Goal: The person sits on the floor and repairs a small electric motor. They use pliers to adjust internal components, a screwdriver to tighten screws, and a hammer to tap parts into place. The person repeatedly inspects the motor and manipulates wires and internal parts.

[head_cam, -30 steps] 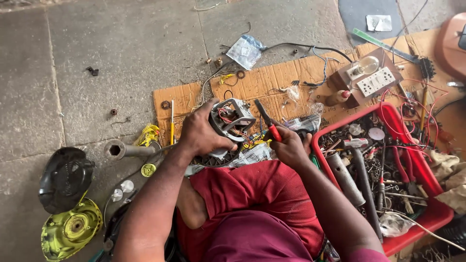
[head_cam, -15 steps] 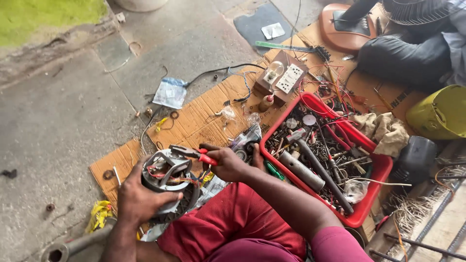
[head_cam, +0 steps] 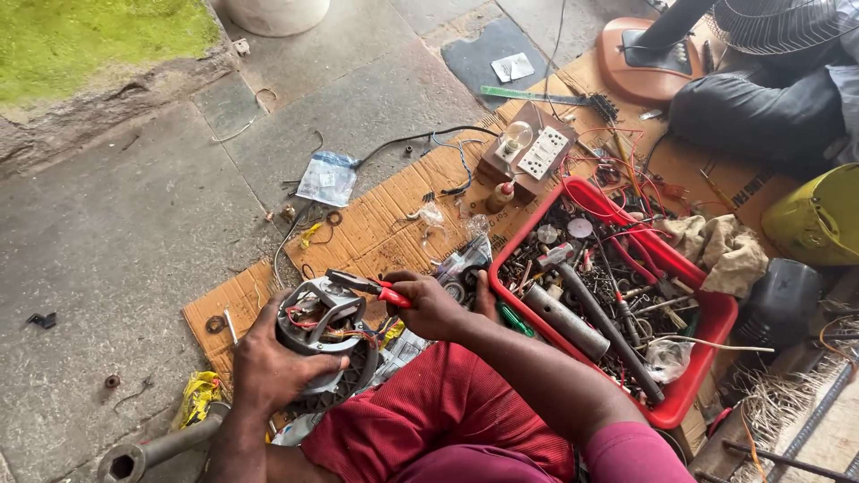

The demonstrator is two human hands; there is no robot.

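Note:
My left hand (head_cam: 268, 362) grips a round grey fan motor (head_cam: 320, 324) with copper windings and coloured wires, held over my lap. My right hand (head_cam: 434, 306) holds red-handled pliers (head_cam: 369, 286), whose dark jaws rest on the motor's top rim. Both hands are over a sheet of brown cardboard (head_cam: 371, 224) lying on the stone floor. My red-trousered knee (head_cam: 429, 420) is just below the hands.
A red tray (head_cam: 716, 313) full of metal parts, tubes and wires sits right of my right hand. Behind it stand a switch board with a bulb (head_cam: 528, 152), a small bottle (head_cam: 501, 197) and a yellow housing (head_cam: 819, 219). A socket wrench (head_cam: 157, 452) lies lower left.
The camera view has swung toward the right and nearer. The pliers have moved onto the motor's rim, while my left hand keeps the motor gripped.

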